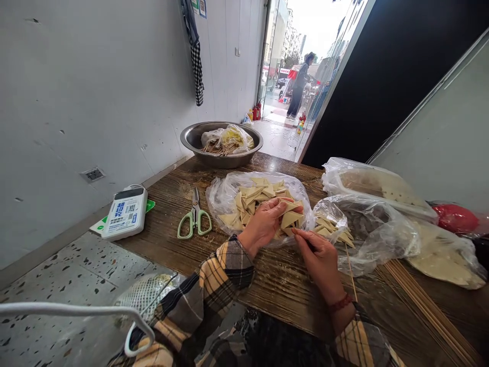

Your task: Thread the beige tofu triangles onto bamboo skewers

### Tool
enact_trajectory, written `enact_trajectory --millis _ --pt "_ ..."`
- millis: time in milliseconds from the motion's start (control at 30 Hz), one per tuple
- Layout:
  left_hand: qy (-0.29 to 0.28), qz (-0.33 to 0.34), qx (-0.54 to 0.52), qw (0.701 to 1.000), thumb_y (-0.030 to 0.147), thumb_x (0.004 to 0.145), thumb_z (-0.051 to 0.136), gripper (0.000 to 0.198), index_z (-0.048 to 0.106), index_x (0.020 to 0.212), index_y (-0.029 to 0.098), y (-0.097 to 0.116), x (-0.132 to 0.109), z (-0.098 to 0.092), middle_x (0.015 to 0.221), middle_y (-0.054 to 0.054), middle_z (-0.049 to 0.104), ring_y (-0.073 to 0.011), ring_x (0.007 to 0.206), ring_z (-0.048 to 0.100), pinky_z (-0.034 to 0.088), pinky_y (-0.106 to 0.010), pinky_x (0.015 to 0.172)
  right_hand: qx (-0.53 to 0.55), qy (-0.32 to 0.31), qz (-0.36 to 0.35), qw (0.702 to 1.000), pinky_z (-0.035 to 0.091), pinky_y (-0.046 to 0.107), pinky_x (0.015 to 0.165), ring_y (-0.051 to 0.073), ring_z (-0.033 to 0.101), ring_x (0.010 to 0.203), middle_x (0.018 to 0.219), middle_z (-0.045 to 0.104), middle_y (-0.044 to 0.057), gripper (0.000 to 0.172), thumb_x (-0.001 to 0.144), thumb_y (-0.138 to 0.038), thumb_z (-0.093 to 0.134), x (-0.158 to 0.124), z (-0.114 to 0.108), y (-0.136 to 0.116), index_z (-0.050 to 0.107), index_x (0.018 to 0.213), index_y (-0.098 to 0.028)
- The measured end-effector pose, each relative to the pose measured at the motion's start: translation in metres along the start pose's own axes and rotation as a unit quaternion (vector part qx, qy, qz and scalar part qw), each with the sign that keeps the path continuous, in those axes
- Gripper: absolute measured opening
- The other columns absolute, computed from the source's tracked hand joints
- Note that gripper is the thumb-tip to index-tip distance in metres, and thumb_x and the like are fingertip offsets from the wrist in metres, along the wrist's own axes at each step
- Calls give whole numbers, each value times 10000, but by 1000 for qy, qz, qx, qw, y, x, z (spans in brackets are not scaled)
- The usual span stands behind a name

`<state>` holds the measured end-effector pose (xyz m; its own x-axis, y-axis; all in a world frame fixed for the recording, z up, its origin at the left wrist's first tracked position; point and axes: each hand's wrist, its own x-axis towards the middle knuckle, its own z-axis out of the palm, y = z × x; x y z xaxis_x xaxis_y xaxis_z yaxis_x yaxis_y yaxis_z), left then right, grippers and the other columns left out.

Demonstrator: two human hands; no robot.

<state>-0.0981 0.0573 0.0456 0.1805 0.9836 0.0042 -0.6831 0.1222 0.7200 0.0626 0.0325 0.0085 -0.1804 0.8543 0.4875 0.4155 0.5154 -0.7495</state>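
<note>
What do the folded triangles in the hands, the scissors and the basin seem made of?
Folded triangles: matte beige sheet, perhaps tofu skin or dough; creased layers suggest something pliable. Scissors: grey blades, apparently metal from their sheen; smooth pale green handles, probably plastic. Basin: likely stainless steel, given its grey gloss.

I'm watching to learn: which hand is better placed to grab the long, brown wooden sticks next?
Probably the right hand: the long, brown wooden sticks lie closer to it. The left hand is farther off, holding pale, flat triangular pieces.

The folded pieces [291, 220] look matt, the bag [218, 192] glossy plastic, the table [160, 224] grained wood.
</note>
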Motion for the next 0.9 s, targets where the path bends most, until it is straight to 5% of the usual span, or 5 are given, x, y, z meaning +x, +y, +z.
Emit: enact_trajectory --millis 633,900 --pt "-2 -2 -33 999 458 824 628 374 637 995 125 0 4 -1 937 -105 712 -188 802 679 548 -314 750 23 6 22 999 523 320 752 193 667 820 897 739 50 183 881 -288 576 3 0 -7 733 916 -199" --pt "-11 -6 23 1000 294 776 711 271 667 967 106 2 3 -3 1004 -115 715 -175 815 680 551 -309 788 44 -27 39 998 522 326 784 194 672 842 919 745 47 181 869 -290 587 4 0 -7 735 926 -203"
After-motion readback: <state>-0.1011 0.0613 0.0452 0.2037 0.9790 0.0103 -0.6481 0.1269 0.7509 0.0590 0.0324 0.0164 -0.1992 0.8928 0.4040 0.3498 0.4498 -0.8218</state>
